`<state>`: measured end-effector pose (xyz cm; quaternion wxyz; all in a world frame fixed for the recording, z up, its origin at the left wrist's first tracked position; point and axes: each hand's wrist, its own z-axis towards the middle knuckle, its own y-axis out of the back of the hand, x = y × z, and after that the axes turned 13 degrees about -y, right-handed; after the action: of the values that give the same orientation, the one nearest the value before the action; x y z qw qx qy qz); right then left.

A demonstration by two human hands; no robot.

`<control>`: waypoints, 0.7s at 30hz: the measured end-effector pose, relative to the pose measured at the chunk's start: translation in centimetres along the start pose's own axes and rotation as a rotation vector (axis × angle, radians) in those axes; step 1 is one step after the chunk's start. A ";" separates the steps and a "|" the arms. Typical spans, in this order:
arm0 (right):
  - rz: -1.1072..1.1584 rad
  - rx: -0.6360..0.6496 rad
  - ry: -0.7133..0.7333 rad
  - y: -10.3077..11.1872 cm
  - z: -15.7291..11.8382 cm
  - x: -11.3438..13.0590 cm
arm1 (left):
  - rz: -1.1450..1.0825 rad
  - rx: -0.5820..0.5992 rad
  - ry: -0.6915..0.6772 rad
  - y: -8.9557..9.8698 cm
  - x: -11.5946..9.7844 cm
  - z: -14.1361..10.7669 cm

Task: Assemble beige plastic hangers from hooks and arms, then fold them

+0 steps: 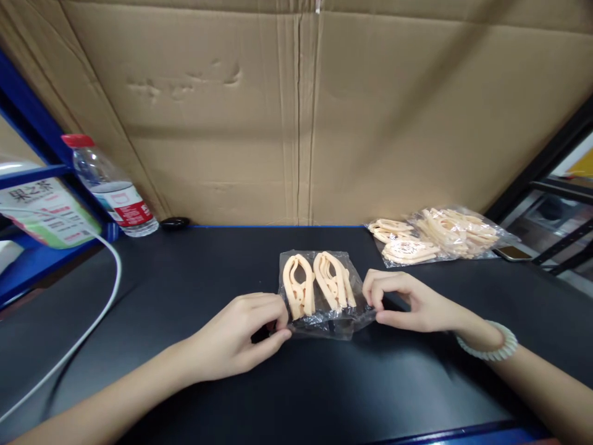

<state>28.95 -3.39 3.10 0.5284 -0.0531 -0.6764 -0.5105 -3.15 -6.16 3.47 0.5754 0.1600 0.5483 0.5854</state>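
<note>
A clear plastic bag (341,327) lies flat on the black table in front of me. Inside it, side by side, are two peach plastic pieces, a left one (291,287) and a right one (330,281), which look like folded travel hangers. My left hand (241,334) is closed in a pinch at the bag's lower left corner. On the other side, my right hand (407,300) pinches the bag's right edge between thumb and fingers. A pale beaded bracelet (491,346) circles my right wrist.
More bagged peach pieces (456,232) lie at the back right, beside a phone (513,253). A water bottle (118,191) and a black object (175,223) stand at the back left. A white cable (99,324) crosses the left side. Cardboard (222,111) walls the back.
</note>
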 end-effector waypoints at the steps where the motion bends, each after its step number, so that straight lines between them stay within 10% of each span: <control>1: -0.006 0.001 -0.001 0.0 0.0 0.0 | -0.021 -0.016 0.028 -0.1 0.1 0.0; 11: -0.017 -0.134 -0.206 -1.0 0.6 -0.7 | -0.086 -0.210 0.229 -1.6 1.4 -0.2; 21: -0.241 -0.249 -0.156 -1.9 0.9 -1.8 | 0.206 -0.086 0.182 -2.2 1.8 -0.4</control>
<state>28.02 -2.76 0.60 0.3986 -0.0762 -0.6485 -0.6440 -2.85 -5.43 0.71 0.4664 0.1369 0.5533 0.6764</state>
